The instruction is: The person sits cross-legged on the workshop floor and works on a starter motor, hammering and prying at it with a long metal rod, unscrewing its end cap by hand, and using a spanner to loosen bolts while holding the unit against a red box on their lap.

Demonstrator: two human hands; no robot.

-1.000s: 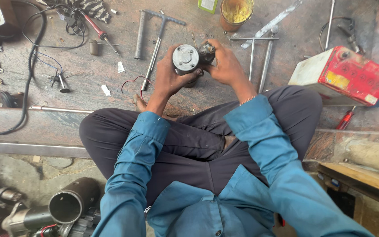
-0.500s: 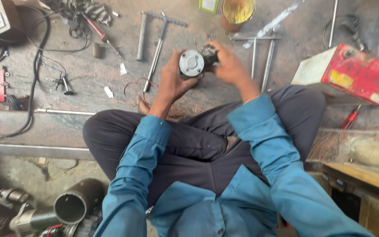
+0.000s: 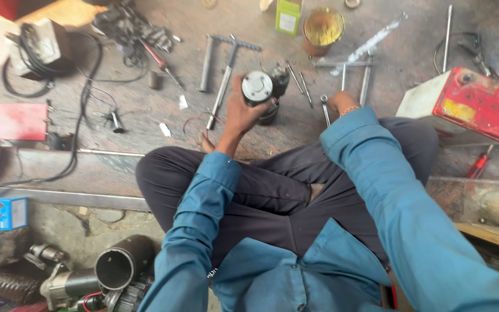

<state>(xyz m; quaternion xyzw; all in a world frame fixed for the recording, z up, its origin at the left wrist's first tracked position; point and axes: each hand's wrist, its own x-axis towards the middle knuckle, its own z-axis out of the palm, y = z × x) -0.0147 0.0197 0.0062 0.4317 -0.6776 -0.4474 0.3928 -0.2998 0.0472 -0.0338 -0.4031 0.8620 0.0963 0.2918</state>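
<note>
I sit cross-legged on a grey workshop floor in blue sleeves and dark trousers. My left hand [image 3: 242, 112] grips a black cylindrical motor with a round silver end cap [image 3: 259, 88], held upright above the floor. My right hand [image 3: 342, 101] is down on the floor to the right of the motor, mostly hidden by my sleeve, touching a small spanner [image 3: 325, 110] and the lower ends of two metal T-bars [image 3: 354, 72]. Whether its fingers close on anything is hidden.
A red and white battery [image 3: 463, 107] sits at right, with a red screwdriver [image 3: 477, 166] below it. Ahead lie a T-handle wrench [image 3: 226, 69], a yellow tin [image 3: 322, 29] and a green box [image 3: 287, 16]. Cables [image 3: 82, 86], a red case [image 3: 7, 120] and motor housings [image 3: 116, 268] are at left.
My right hand has let go of the motor and dropped to the floor by the spanner. My left hand alone now holds the motor. The view has shifted slightly.
</note>
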